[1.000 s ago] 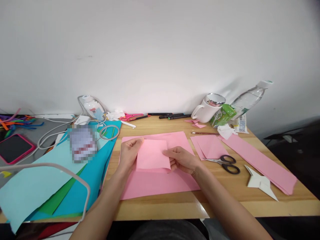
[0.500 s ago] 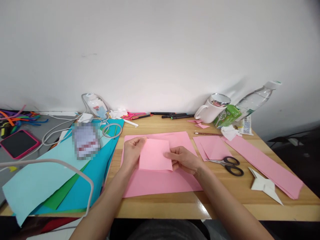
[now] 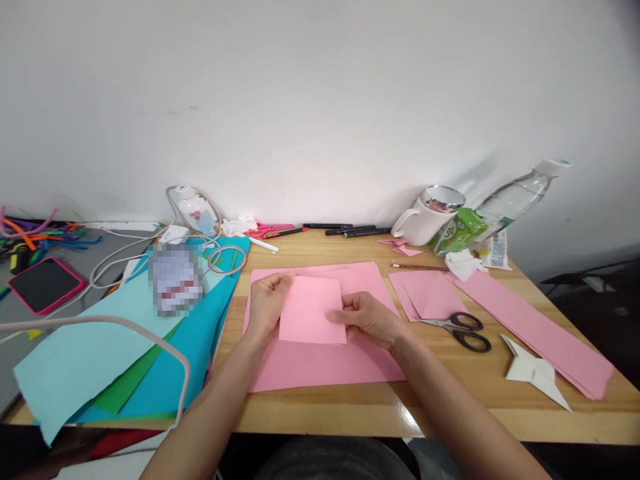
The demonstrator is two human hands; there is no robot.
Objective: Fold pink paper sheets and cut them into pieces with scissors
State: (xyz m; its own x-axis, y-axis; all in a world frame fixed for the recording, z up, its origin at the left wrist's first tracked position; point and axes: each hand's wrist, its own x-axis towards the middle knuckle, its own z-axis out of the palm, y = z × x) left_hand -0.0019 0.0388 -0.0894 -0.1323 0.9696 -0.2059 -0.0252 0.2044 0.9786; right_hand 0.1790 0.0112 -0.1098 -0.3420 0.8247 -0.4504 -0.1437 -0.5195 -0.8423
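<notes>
A small pink paper square (image 3: 311,313) is held up between my two hands. My left hand (image 3: 269,300) pinches its upper left corner, thumb on top. Midway along the right edge, my right hand (image 3: 367,319) grips it with the thumb on the front and the fingers behind. Beneath it, larger pink sheets (image 3: 320,373) lie flat on the wooden table. To the right are pink paper pieces (image 3: 430,293), black-handled scissors (image 3: 465,330) and a folded white paper star (image 3: 535,370).
Long pink strips (image 3: 540,340) lie at the right. A white mug (image 3: 425,217), a green carton (image 3: 460,230) and a tilted bottle (image 3: 525,190) stand behind. Several pens (image 3: 357,231) lie along the wall. At the left are blue and green sheets (image 3: 195,360), cables and a phone (image 3: 46,285).
The whole view has shifted slightly, so objects appear a little farther right. Both hands keep the same hold on the paper square, which sits a touch flatter to my view.
</notes>
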